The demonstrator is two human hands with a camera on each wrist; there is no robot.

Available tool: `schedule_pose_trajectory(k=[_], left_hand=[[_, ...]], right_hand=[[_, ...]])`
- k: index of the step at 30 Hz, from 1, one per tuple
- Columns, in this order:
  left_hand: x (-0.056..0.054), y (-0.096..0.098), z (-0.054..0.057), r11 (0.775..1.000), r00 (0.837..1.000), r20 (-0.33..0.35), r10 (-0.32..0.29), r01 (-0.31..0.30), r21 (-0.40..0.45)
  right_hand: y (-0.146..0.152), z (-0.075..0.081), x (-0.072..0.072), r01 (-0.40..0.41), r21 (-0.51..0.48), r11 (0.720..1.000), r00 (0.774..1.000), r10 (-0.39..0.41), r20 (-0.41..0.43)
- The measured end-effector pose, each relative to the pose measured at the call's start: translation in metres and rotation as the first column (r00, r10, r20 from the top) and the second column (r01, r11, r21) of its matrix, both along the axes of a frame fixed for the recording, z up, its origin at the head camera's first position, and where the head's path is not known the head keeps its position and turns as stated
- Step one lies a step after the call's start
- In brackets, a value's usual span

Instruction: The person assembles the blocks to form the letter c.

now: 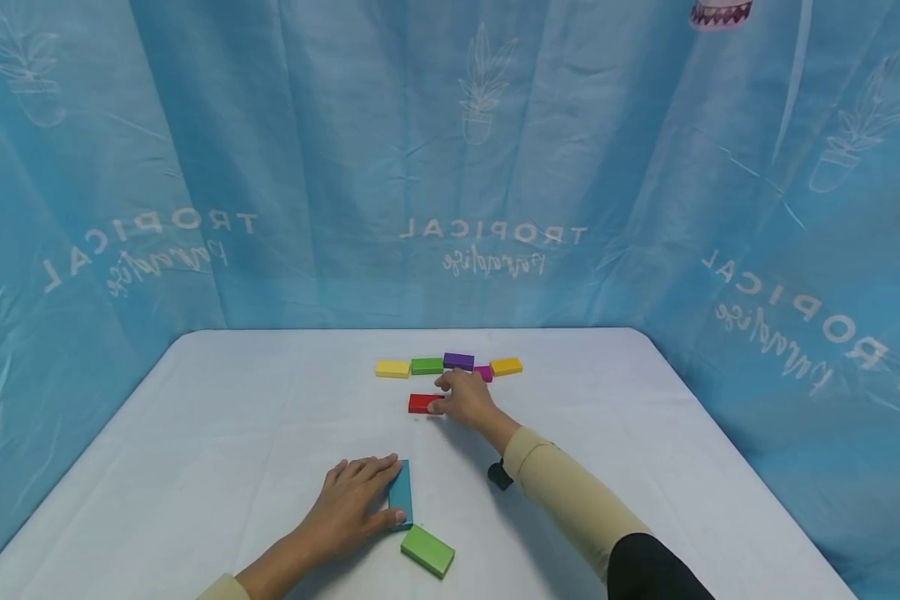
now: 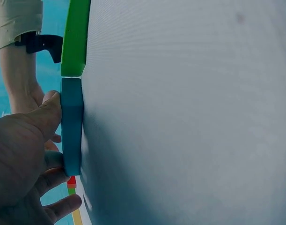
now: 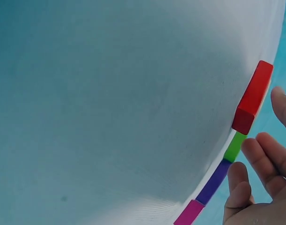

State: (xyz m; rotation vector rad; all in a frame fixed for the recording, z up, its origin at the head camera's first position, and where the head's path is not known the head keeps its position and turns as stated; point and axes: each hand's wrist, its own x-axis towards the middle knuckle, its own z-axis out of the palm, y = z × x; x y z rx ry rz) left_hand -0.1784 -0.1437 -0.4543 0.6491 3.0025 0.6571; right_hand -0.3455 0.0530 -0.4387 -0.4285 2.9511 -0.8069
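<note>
In the head view my left hand (image 1: 354, 500) grips a blue block (image 1: 401, 496) lying flat, thumb at its near end and fingers at the far end. The left wrist view has the same blue block (image 2: 71, 126) between thumb and fingers. A green block (image 1: 427, 551) lies right by its near end. Farther off, my right hand (image 1: 468, 398) hovers at a red block (image 1: 422, 404), thumb overlapping its right end. From the right wrist, thumb (image 3: 283, 108) and fingers (image 3: 260, 161) appear spread beside the red block (image 3: 253, 97), with nothing between them.
Behind the red block runs a row of blocks: yellow (image 1: 392, 369), green (image 1: 427, 366), purple (image 1: 459, 361), magenta (image 1: 483, 372) partly hidden by my right hand, and orange-yellow (image 1: 506, 367). A white-covered table (image 1: 217, 433) bears everything. Blue printed curtains (image 1: 360, 167) enclose its back and sides.
</note>
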Motion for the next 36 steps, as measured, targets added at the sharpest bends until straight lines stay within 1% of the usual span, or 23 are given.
schedule_pose_trajectory(k=[6, 14, 21, 28, 36], left_hand=[[0.0004, 0.0008, 0.0003, 1.0, 1.0, -0.004, 0.007, -0.007, -0.013], [0.0009, 0.0013, 0.0009, 1.0, 1.0, -0.013, 0.007, -0.007, -0.004], [0.0009, 0.0015, -0.0004, 1.0, 1.0, -0.011, 0.003, -0.003, -0.002], [0.0007, 0.0019, -0.0003, 1.0, 1.0, -0.004, 0.006, -0.006, -0.015], [0.001, 0.0014, -0.0002, 1.0, 1.0, -0.009, 0.002, -0.003, -0.019]], right_hand=[[0.0, -0.0012, -0.0034, -0.013, 0.014, 1.0, 1.0, 0.012, 0.018], [-0.0008, -0.002, -0.0046, -0.031, 0.081, 0.996, 0.999, 0.029, 0.023], [0.0, -0.0038, -0.0034, -0.035, 0.056, 0.998, 0.999, 0.033, 0.039], [0.0016, -0.0071, -0.0052, -0.056, 0.06, 0.997, 0.998, 0.055, 0.019], [0.0035, -0.0094, -0.0068, -0.064, 0.053, 0.997, 0.998, 0.064, 0.019]])
